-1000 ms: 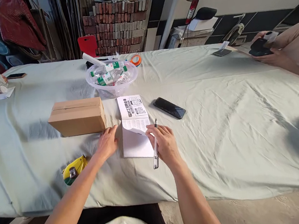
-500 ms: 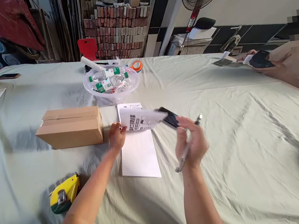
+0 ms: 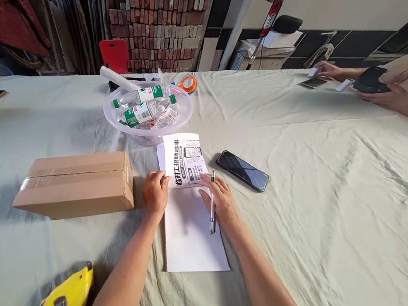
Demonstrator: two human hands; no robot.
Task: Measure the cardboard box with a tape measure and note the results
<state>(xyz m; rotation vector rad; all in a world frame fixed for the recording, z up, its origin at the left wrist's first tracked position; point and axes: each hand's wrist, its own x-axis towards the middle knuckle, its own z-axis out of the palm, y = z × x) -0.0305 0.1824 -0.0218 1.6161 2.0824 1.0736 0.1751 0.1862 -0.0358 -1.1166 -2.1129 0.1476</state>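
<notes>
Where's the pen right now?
In the head view, the pen is just right of the picture's middle, held in the right hand over the right side of the white paper, left of the black phone.

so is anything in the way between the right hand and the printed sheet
Nothing visible: the right hand is at the sheet's lower right corner, holding a pen. The phone lies off to the right of the printed sheet.

Table (cloth-draped): papers, carton, phone
</notes>
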